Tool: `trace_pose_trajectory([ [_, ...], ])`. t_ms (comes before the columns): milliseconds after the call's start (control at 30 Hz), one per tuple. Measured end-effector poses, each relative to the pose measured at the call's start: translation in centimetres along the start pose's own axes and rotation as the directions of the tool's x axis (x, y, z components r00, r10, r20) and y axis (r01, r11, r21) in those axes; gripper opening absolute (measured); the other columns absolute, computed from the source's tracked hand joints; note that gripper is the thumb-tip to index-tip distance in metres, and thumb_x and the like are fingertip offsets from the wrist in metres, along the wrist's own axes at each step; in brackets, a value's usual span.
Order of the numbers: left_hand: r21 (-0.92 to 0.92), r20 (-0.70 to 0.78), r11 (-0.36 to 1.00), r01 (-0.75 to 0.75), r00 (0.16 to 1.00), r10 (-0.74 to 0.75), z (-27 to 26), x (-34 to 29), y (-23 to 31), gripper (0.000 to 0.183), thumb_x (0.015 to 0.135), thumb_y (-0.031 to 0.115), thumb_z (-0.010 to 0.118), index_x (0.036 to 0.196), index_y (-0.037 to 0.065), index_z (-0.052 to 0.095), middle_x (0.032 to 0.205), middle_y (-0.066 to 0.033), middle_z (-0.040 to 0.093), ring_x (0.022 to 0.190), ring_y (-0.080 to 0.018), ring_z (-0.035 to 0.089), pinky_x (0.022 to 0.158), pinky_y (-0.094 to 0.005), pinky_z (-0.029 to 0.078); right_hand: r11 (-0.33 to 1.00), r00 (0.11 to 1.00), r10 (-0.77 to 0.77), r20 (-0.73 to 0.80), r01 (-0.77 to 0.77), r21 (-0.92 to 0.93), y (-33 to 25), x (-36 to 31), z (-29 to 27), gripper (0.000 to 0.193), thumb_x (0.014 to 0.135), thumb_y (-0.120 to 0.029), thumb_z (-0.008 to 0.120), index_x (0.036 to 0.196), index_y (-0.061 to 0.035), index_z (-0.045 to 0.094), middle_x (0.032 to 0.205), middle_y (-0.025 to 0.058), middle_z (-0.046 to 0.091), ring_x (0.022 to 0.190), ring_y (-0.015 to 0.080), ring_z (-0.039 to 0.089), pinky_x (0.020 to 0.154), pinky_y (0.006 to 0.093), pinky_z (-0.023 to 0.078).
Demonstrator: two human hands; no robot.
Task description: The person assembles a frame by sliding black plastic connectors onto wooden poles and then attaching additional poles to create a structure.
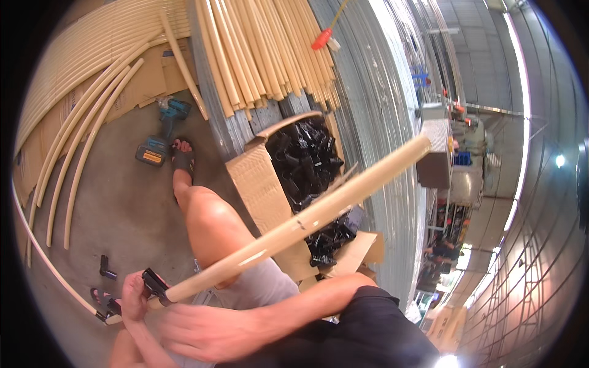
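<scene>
A long beige pipe [307,222] slants across my lap, its far end raised to the right. My left hand [134,299] is closed around a black pipe connector [155,286] at the near end. Just below that end is my right hand [205,331], blurred, its fingers loosely stretched and seemingly holding nothing; whether it touches the pipe I cannot tell. Beyond the left hand, a curved beige pipe [55,274] meets another black joint near the floor. A loose black connector [107,268] lies on the floor close by.
An opened cardboard box [261,178] of black connectors stands beyond my knee. Behind it lie stacked beige pipes [264,49] and long grey metal lengths [368,110]. A teal cordless drill [164,130] lies by my foot. Curved pipes [92,132] rest at left; a red-orange object [321,39] hangs above.
</scene>
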State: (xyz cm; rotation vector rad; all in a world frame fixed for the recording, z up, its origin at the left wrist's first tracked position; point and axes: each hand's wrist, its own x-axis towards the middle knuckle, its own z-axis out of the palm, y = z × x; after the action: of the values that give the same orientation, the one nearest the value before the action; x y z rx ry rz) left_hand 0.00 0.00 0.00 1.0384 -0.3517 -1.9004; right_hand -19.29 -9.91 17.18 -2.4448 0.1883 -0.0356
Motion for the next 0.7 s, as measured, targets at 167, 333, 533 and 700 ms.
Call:
trace_pose_trajectory([
  [167,0.217,-0.075,0.976,-0.001,0.997,0.018,1.1,-0.6,1.0,0.062,0.086,0.060,0.069,0.092,-0.002,0.064,0.081,-0.0076,0.068,0.075,-0.0141,0.065,0.070,-0.0266,0.051,0.470,0.871,0.491,-0.007,-0.259,0.844,1.3,-15.2,-4.9,0.017,0.090,-0.012,0.072,0.104,-0.0026,0.071,0.096,0.0105,0.070,0.086,0.0212,0.068,0.076,0.0342,0.054],
  [333,0.178,-0.060,0.984,0.028,0.998,-0.018,0.9,-0.6,-0.4,0.057,0.082,0.054,0.076,0.098,0.002,0.062,0.084,-0.0040,0.065,0.075,-0.0127,0.062,0.069,-0.0265,0.050,0.031,-0.022,0.998,-0.052,-0.559,0.829,6.7,-42.0,1.3,0.018,0.092,-0.018,0.071,0.100,-0.0021,0.070,0.083,0.0063,0.071,0.074,0.0134,0.070,0.064,0.0267,0.055],
  [533,0.220,-0.256,0.974,0.044,0.967,0.015,6.7,-2.4,0.2,0.048,0.096,0.051,0.059,0.103,0.003,0.060,0.083,-0.0058,0.064,0.075,-0.0187,0.064,0.071,-0.0343,0.052,0.064,-0.849,0.477,-0.228,-0.225,0.972,1.5,-65.7,10.1,0.017,0.094,-0.013,0.065,0.103,0.0019,0.065,0.082,0.0096,0.069,0.065,0.0172,0.068,0.053,0.0274,0.055],
  [700,0.293,-0.535,0.948,0.125,0.843,0.055,6.6,-3.6,-0.8,0.050,0.103,0.052,0.044,0.106,0.005,0.062,0.081,-0.0072,0.062,0.072,-0.0208,0.063,0.071,-0.0350,0.051,-0.703,-0.710,0.673,0.206,-0.527,0.478,4.2,-69.3,25.7,0.022,0.090,-0.021,0.065,0.103,-0.0045,0.069,0.087,0.0129,0.072,0.055,0.0219,0.065,0.048,0.0320,0.051],
])
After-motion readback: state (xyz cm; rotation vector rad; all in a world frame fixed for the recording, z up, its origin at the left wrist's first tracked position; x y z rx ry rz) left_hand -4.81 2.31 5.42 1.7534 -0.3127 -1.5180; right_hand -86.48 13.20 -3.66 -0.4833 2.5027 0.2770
